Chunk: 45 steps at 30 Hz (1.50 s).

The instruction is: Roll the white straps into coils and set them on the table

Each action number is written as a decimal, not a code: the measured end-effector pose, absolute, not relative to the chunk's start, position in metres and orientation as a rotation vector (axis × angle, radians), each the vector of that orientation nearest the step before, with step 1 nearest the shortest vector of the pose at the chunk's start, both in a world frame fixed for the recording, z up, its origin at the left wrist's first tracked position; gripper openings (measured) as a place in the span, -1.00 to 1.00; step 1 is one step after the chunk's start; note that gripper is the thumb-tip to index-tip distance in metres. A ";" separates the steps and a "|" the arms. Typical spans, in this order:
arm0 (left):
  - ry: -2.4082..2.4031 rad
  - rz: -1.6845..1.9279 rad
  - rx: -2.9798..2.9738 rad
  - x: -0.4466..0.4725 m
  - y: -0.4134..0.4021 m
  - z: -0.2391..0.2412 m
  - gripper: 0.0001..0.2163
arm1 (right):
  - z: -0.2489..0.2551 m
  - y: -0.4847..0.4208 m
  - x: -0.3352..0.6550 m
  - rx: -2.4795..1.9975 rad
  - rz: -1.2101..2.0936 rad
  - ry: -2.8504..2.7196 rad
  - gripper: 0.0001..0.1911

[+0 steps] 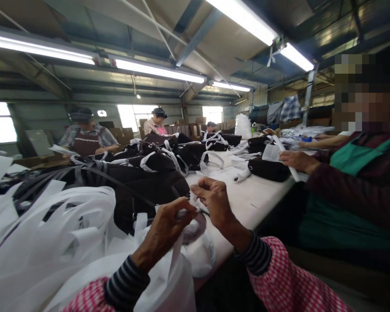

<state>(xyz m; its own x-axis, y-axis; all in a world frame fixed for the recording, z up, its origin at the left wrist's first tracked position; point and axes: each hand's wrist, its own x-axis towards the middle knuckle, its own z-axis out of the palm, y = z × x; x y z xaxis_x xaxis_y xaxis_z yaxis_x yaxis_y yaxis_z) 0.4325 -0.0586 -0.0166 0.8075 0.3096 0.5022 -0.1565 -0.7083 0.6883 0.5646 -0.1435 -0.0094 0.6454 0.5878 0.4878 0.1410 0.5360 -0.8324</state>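
Observation:
My left hand [164,229] is closed in a pinch on a white fabric piece [195,225] at the near edge of the white table [256,195]. My right hand [212,200] is closed too, its fingers curled just right of the left hand, pinching a thin dark strand at the same white fabric. Both hands sit in front of a big pile of dark bags with white straps [139,177]. White fabric bags [169,277] lie under my left forearm.
A heap of white strips [45,225] fills the left foreground. A person in a green apron [354,173] sits at right, hand on a dark bag [268,169]. Other people work at the far end [87,134]. More dark bags cover the table.

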 end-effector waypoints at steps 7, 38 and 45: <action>-0.192 1.018 2.589 0.482 -0.051 -0.032 -0.78 | -0.001 -0.178 0.587 -1.135 0.170 -1.071 -0.72; -0.137 0.745 2.667 0.438 -0.034 -0.089 -0.73 | -0.087 -0.215 0.595 -2.013 -0.063 -1.948 -0.83; 0.277 0.526 2.835 0.458 -0.036 -0.085 -0.72 | -0.088 -0.216 0.610 -1.975 -0.148 -1.998 -0.65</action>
